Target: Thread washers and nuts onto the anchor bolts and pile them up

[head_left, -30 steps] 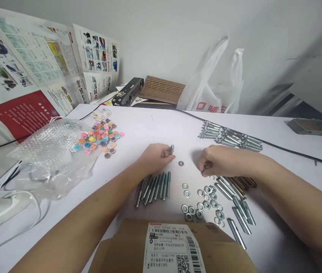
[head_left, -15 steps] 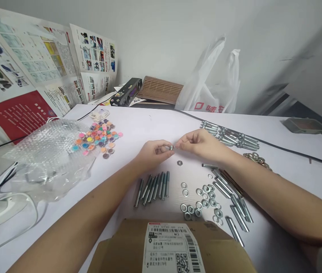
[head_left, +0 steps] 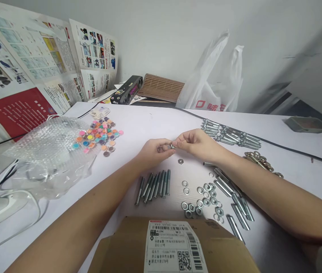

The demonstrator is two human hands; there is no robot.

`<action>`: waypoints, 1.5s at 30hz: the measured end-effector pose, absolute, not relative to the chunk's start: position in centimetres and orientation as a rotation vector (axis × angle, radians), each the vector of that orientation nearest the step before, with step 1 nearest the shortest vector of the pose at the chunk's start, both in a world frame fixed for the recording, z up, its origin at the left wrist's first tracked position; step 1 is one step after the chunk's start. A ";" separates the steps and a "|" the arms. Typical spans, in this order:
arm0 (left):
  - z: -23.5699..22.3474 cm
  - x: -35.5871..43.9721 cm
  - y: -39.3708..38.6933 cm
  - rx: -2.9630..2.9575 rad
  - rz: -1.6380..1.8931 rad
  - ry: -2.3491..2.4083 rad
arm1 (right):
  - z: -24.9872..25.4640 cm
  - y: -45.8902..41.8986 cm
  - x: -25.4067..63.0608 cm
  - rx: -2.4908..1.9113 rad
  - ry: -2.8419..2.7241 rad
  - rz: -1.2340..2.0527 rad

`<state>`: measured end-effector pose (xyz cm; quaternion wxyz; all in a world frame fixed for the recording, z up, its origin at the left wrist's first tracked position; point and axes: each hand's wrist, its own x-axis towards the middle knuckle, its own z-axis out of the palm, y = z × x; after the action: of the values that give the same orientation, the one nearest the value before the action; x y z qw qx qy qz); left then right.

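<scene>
My left hand [head_left: 158,152] is closed round a bolt [head_left: 172,146], and only its small shiny end shows between the fingertips. My right hand [head_left: 193,143] pinches at that same end, on what looks like a washer mostly hidden by the fingers. The fingertips of both hands meet over the table. Just below them lies a single nut [head_left: 180,161]. Nearer to me, several loose bolts [head_left: 157,184] lie in a row on the left. Flat washers [head_left: 185,184], hex nuts [head_left: 206,201] and metal sleeves [head_left: 239,216] are scattered on the right.
A cardboard box [head_left: 121,246] stands at the front edge. Assembled anchor bolts [head_left: 229,135] and brassy rings [head_left: 259,159] lie at right. Colourful discs [head_left: 101,134] and bubble wrap [head_left: 55,140] are left. A white plastic bag [head_left: 209,83] stands behind a black cable [head_left: 286,147].
My right fingertips have closed the small gap to my left hand and now touch the bolt's end. My left hand keeps its hold. The view has shifted slightly.
</scene>
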<state>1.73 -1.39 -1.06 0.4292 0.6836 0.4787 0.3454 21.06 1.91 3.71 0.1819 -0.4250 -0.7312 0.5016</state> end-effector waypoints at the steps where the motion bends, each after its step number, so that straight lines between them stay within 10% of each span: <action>1: -1.1 1.8 -1.4 1.709 0.853 1.206 | 3.8 2.0 21.2 -1.198 -2.058 1.400; 26: -1.1 1.5 -1.1 1.732 0.800 1.214 | 4.2 -1.4 23.2 -0.988 -2.981 1.169; 45: -1.2 1.5 -1.2 1.741 0.812 1.199 | 3.5 2.4 21.3 -1.278 -1.892 1.376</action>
<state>1.47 -1.19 -1.18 0.4246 0.6960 0.4795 0.3245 21.25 2.45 3.51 0.2356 -0.4660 -0.6898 0.5015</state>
